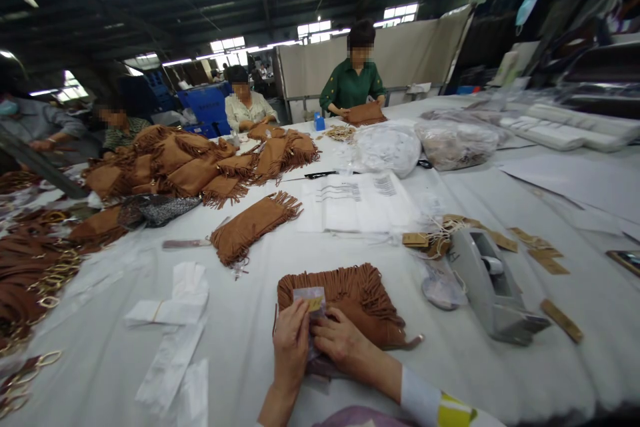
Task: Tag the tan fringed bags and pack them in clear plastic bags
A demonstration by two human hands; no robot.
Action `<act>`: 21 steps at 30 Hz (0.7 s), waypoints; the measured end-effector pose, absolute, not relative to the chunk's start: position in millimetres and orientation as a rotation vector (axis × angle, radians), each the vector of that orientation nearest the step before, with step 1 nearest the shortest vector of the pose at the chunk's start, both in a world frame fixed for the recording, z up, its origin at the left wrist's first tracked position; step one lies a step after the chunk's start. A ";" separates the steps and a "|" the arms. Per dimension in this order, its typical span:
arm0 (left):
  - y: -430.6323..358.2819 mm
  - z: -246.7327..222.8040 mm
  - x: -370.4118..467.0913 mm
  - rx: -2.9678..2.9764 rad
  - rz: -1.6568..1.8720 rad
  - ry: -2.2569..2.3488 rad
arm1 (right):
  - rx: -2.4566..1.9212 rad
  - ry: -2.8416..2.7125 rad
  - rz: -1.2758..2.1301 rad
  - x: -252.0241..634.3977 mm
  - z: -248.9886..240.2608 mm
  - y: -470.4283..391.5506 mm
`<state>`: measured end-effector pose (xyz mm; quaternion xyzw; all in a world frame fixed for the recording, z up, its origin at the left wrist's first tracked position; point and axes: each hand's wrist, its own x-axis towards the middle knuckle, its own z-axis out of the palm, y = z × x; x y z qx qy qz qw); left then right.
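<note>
Between white strips (173,360) and a tape dispenser (493,300), beside a fringed purse (360,303), the left hand (291,333) pinches a plastic bag (301,293); the right hand (344,343) half-curls against it, grip unclear.

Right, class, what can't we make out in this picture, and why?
Head view: any print on the yellow label, too small and blurred.
Head view: part of the brown fringed piece, hidden by the left hand and right hand.
Head view: the rest of the dark phone-like object, cut off by the right edge.
</note>
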<state>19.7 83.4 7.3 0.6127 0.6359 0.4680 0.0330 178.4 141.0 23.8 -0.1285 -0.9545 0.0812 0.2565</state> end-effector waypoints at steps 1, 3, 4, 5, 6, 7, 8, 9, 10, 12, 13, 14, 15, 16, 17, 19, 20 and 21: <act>84.0 6.0 20.5 1.963 1.354 1.947 | -0.340 -2.572 0.230 178.7 21.1 139.3; 83.8 4.2 22.5 2.064 1.209 1.948 | -0.348 -2.539 0.253 178.7 14.9 136.0; 83.1 3.5 23.3 2.093 1.164 1.957 | -0.362 -2.524 0.260 178.7 11.8 134.7; 82.3 2.8 23.7 2.117 1.137 1.966 | -0.379 -2.511 0.262 178.8 9.0 134.0; 81.4 1.9 23.7 2.141 1.121 1.973 | -0.394 -2.501 0.259 179.1 7.0 133.9; 80.7 0.9 23.2 2.168 1.107 1.979 | -0.405 -2.493 0.255 179.7 5.8 134.6; 80.2 -0.2 22.4 2.198 1.090 1.985 | -0.411 -2.484 0.249 180.5 5.5 135.9; 80.0 -1.3 21.5 2.229 1.073 1.993 | -0.415 -2.475 0.244 181.8 6.3 137.7; 80.0 -2.2 20.7 2.261 1.058 2.003 | -0.417 -2.470 0.240 183.3 8.1 139.8; 80.3 -3.6 19.8 2.319 1.032 2.018 | -0.418 -2.471 0.239 187.4 13.6 143.4; 80.4 -3.9 19.9 2.345 1.020 2.021 | -0.416 -2.480 0.243 189.9 17.1 144.1; 80.3 -4.3 20.3 2.365 1.009 2.021 | -0.412 -2.495 0.251 192.8 20.6 143.8; 80.1 -4.7 20.8 2.381 0.997 2.020 | -0.405 -2.513 0.264 196.1 24.1 142.2; 79.6 -5.5 21.2 2.393 0.988 2.020 | -0.397 -2.529 0.279 199.7 27.3 139.6; 79.1 -6.8 21.3 2.404 0.983 2.019 | -0.391 -2.541 0.294 203.8 30.1 136.0; 78.3 -11.6 19.9 2.447 1.001 1.999 | -0.394 -2.547 0.313 213.3 34.3 128.8; 78.5 -15.0 18.4 2.478 1.022 1.982 | -0.412 -2.536 0.314 219.0 35.6 126.4; 79.3 -18.8 16.4 2.513 1.047 1.963 | -0.446 -2.515 0.310 225.7 36.4 125.7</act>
